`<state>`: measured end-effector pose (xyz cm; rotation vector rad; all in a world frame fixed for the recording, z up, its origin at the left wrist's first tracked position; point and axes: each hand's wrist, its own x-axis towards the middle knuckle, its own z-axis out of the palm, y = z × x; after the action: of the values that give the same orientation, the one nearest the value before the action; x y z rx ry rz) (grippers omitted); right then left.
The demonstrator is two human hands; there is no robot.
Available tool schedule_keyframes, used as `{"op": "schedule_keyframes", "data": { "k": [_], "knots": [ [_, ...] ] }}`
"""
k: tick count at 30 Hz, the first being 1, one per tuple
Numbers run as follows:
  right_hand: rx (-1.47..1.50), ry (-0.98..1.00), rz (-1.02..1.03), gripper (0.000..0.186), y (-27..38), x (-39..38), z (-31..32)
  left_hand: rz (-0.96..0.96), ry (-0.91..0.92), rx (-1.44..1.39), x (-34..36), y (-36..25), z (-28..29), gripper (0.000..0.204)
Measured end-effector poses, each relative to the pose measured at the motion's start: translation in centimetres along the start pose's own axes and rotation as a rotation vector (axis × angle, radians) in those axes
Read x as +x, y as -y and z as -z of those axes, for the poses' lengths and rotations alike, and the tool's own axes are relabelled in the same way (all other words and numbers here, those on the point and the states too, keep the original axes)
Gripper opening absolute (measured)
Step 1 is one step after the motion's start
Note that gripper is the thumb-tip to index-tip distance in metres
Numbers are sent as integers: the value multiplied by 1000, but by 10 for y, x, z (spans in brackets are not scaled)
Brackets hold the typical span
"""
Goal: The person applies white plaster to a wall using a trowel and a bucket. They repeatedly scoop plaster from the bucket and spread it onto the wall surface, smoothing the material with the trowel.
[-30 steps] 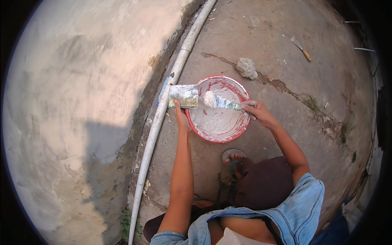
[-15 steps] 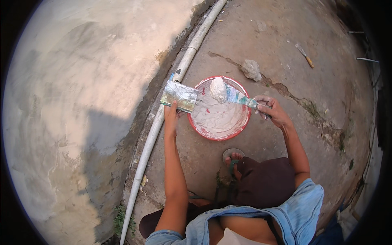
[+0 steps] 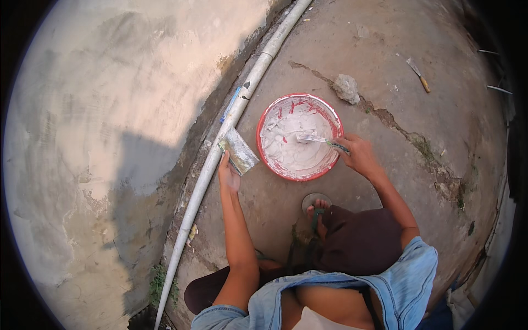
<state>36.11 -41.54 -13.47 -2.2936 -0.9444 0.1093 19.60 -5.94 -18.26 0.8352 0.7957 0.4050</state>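
A plastered wall (image 3: 93, 110) meets the cracked floor (image 3: 396, 181) along 1 white pipe (image 3: 220, 148). Beside it sits a red bowl (image 3: 266, 118) of white paste. The left hand (image 3: 228, 175) grips a flat board (image 3: 238, 150); the right hand (image 3: 360, 155) grips a scraper (image 3: 316, 139) resting in the paste.

Red basin (image 3: 263, 144) holds white paste (image 3: 294, 148); pale grey pipe (image 3: 220, 146), blue denim shirt (image 3: 401, 280).

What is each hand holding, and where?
Left hand grips the flat plaster board by its lower edge. Right hand holds the putty knife by its handle.
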Motion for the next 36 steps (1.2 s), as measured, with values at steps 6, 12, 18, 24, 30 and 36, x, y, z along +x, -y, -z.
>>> {"op": "schedule_keyframes", "data": {
  "k": [6,12,18,24,30,36],
  "knots": [
    [127,187,-98,21,-3,15,-21,324,56,-248,-24,29,21,32],
    [234,212,-204,23,-5,10,-34,410,336,-268,-24,53,18,48],
    [304,439,-245,18,-4,16,-25,376,435,-416,-30,66,26,48],
    [692,570,-564,16,-15,16,-25,355,488,-516,-35,63,21,45],
    [1144,529,-731,17,-48,16,-42,405,471,-569,-26,81,28,44],
    [1349,523,-767,28,-114,13,-74,376,369,-583,-41,73,17,41]
  ]
}}
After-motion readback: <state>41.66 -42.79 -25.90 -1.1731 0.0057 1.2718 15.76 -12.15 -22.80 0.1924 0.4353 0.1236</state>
